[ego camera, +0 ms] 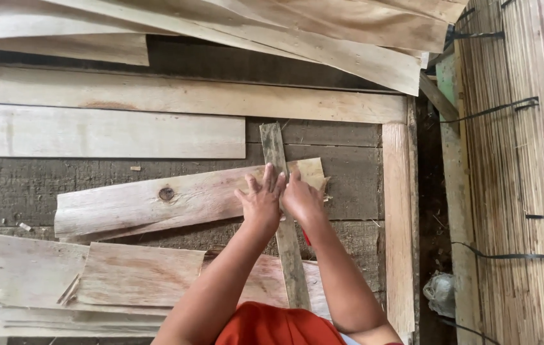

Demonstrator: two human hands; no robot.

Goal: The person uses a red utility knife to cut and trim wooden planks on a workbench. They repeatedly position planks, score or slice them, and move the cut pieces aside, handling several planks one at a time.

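My left hand (261,199) lies flat with fingers spread on a pale wood veneer sheet (157,201) that has a dark knot and slants across the dark work surface. My right hand (301,197) rests beside it on the sheet's right end, near a torn edge. A narrow greyish veneer strip (274,144) runs upright under both hands and down toward my body. My hands touch each other at the thumbs.
Long veneer sheets (93,131) lie flat at the back, and curled ones (323,38) pile above. A vertical sheet (397,211) borders the right. More sheets (93,278) stack at lower left. Strapped veneer bundles (508,179) stand at right.
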